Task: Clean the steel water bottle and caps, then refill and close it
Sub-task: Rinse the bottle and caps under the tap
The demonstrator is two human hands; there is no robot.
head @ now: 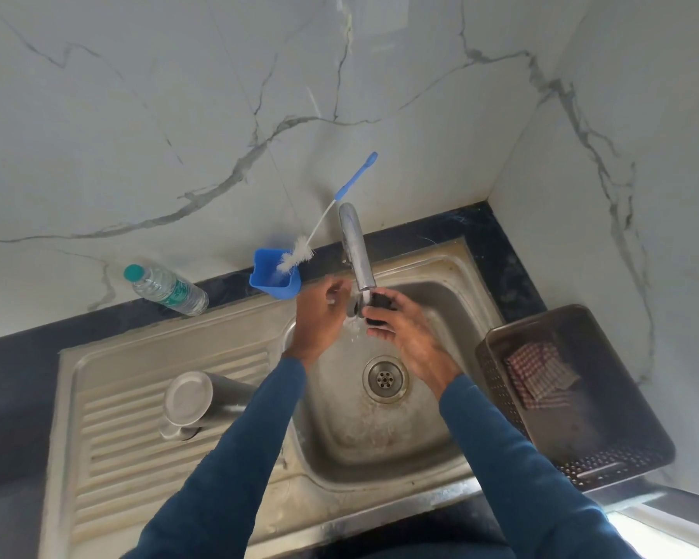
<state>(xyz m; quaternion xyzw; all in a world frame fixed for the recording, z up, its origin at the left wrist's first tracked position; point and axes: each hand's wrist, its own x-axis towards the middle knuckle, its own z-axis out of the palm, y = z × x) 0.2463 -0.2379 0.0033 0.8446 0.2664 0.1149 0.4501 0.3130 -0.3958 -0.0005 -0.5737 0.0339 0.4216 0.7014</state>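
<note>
Sleeves (pixel 235 457) crossed the sink (pixel 432 417); right hand (pixel 408 340) gripped a black cap (pixel 378 302) under the tap (pixel 356 244), left hand (pixel 319 312) at its nine o'clock, fingers loosely curled.

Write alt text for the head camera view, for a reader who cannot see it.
Two hands in blue sleeves reach over a steel sink: the right hand holds a black cap under the running tap, the left hand beside the stream. The steel bottle rests on the drainboard to the left; a bottle brush stands in a blue cup.
</note>
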